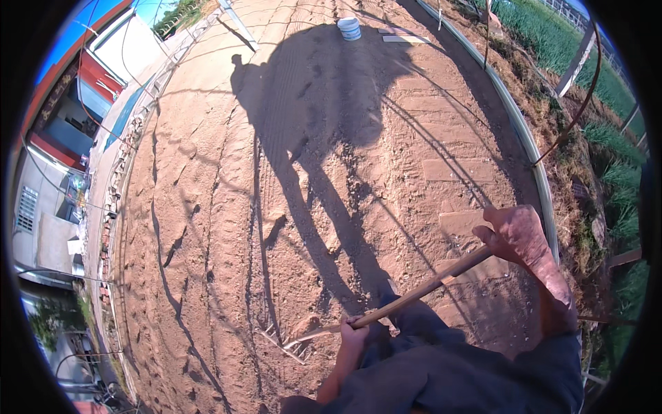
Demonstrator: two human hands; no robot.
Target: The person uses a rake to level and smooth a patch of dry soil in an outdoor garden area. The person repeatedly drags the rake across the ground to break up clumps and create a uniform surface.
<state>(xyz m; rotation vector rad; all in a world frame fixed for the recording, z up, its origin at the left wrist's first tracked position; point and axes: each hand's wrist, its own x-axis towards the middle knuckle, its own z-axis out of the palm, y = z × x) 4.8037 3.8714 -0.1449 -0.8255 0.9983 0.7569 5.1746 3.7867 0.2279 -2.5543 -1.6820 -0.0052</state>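
Note:
A long wooden-handled rake (424,291) slants from upper right to lower left in front of my body. My right hand (516,236) is closed round the top end of its handle. Lower down, my left hand (353,334) grips the shaft close to the rake's head (284,346). The toothed head rests on or just over loose brown soil (200,276), left of my feet; whether the teeth touch the ground I cannot tell. My shadow stretches ahead across the soil.
Far ahead stand a white and blue bucket (350,29) and pale boards (405,39). A pale raised edging (529,141) runs along the right, with thin curved hoops (586,103) and green plants beyond. Bricks (107,265) border the left side, near buildings. A post (238,26) stands far left.

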